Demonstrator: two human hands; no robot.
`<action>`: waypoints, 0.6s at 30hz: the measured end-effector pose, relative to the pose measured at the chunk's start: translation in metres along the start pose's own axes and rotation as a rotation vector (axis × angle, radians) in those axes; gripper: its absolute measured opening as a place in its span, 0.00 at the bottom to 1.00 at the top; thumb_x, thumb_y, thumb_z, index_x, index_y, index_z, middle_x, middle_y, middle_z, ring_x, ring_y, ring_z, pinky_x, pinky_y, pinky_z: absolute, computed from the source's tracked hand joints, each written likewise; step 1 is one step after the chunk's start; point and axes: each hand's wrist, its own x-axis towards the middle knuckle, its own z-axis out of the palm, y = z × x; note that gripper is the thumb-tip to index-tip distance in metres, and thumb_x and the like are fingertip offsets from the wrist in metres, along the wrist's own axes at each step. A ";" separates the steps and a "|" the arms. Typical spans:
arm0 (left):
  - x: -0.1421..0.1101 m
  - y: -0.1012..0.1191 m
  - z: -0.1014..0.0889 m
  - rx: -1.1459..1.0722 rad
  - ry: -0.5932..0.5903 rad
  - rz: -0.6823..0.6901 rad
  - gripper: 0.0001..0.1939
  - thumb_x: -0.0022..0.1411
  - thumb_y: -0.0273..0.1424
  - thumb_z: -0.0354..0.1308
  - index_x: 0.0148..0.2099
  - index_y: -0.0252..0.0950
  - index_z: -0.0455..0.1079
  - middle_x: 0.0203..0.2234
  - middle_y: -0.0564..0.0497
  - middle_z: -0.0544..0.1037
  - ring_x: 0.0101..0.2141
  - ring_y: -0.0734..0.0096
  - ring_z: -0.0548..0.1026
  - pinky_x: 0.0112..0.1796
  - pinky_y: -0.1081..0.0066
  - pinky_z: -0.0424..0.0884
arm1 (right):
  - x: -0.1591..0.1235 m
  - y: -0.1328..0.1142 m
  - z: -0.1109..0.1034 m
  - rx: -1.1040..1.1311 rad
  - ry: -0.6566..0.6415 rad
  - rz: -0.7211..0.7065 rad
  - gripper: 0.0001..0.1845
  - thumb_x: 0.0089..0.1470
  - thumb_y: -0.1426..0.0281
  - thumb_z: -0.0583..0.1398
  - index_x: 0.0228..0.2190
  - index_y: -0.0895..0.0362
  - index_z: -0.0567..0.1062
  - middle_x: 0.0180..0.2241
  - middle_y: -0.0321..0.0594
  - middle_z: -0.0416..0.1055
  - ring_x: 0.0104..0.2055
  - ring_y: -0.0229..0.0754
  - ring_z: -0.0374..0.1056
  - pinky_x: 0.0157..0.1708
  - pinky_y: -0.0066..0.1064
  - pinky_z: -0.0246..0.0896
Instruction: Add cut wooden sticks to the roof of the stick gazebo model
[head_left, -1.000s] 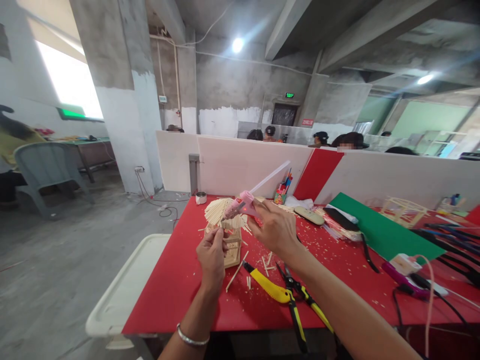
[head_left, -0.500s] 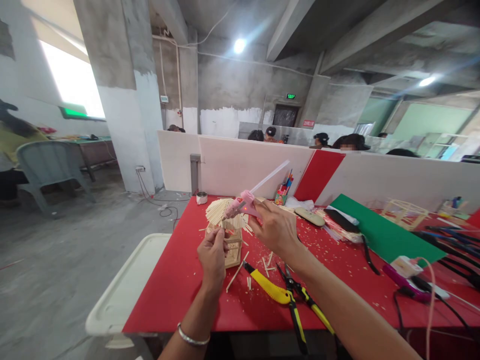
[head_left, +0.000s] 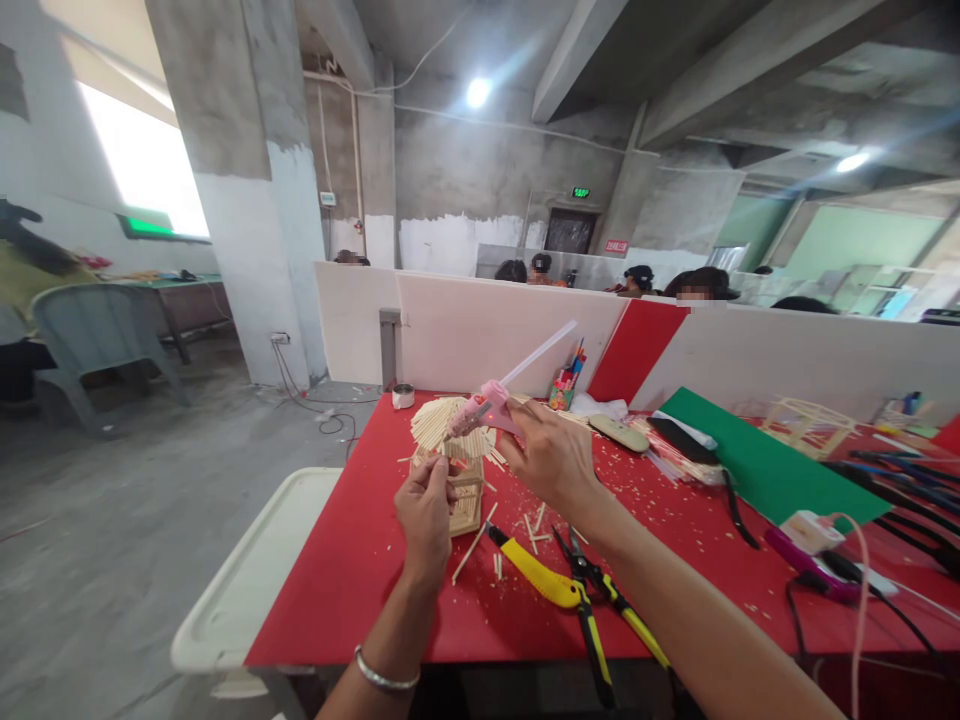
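Note:
My right hand (head_left: 551,455) is wrapped round the handle of a pink hot glue gun (head_left: 491,410). A long translucent glue stick (head_left: 536,358) sticks out of its back end, and its nozzle points down and left. Just below the nozzle, my left hand (head_left: 426,505) is closed in a pinch; whatever lies between its fingertips is too small and hidden to make out. Behind the left fingers stands a small frame of wooden sticks (head_left: 466,508), partly covered by the hand. A fan-like pile of loose wooden sticks (head_left: 435,422) lies beyond it.
On the red table (head_left: 337,590) lie a yellow-handled cutter (head_left: 536,570) and pliers (head_left: 592,600), near cut stick pieces. Further right are a green board (head_left: 757,455), a purple power strip (head_left: 810,568) and cables. A pen holder (head_left: 562,392) stands by the white partition (head_left: 480,320).

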 end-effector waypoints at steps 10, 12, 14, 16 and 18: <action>-0.001 0.001 0.000 0.001 -0.003 0.006 0.14 0.47 0.39 0.64 0.25 0.31 0.73 0.12 0.58 0.66 0.13 0.82 0.59 0.15 0.79 0.54 | -0.002 0.002 0.001 -0.021 0.034 -0.021 0.21 0.54 0.68 0.56 0.50 0.54 0.72 0.44 0.42 0.74 0.36 0.42 0.70 0.29 0.28 0.57; -0.001 0.000 0.000 0.004 -0.002 0.006 0.14 0.47 0.39 0.64 0.25 0.31 0.73 0.12 0.58 0.66 0.13 0.82 0.60 0.15 0.79 0.54 | -0.003 0.002 0.001 -0.015 0.031 -0.027 0.21 0.54 0.68 0.56 0.50 0.54 0.71 0.44 0.42 0.74 0.36 0.42 0.70 0.30 0.28 0.57; 0.000 -0.001 -0.001 0.005 0.003 0.004 0.13 0.47 0.39 0.63 0.26 0.31 0.73 0.12 0.57 0.66 0.13 0.82 0.60 0.15 0.80 0.54 | -0.003 0.003 0.001 -0.010 0.029 -0.033 0.21 0.54 0.68 0.56 0.50 0.54 0.71 0.43 0.42 0.74 0.36 0.42 0.69 0.30 0.29 0.57; 0.001 -0.002 -0.001 0.002 0.003 0.003 0.13 0.47 0.38 0.64 0.26 0.31 0.73 0.13 0.57 0.67 0.13 0.82 0.60 0.15 0.80 0.54 | -0.004 0.002 0.000 -0.004 0.033 -0.036 0.21 0.54 0.68 0.56 0.50 0.54 0.71 0.43 0.42 0.74 0.36 0.42 0.69 0.30 0.29 0.57; 0.001 -0.003 -0.001 0.002 -0.003 0.006 0.13 0.47 0.38 0.64 0.26 0.31 0.73 0.13 0.57 0.68 0.13 0.82 0.60 0.15 0.80 0.54 | -0.004 0.001 0.000 0.000 0.036 -0.036 0.21 0.53 0.68 0.57 0.50 0.54 0.71 0.42 0.41 0.74 0.36 0.42 0.69 0.30 0.29 0.56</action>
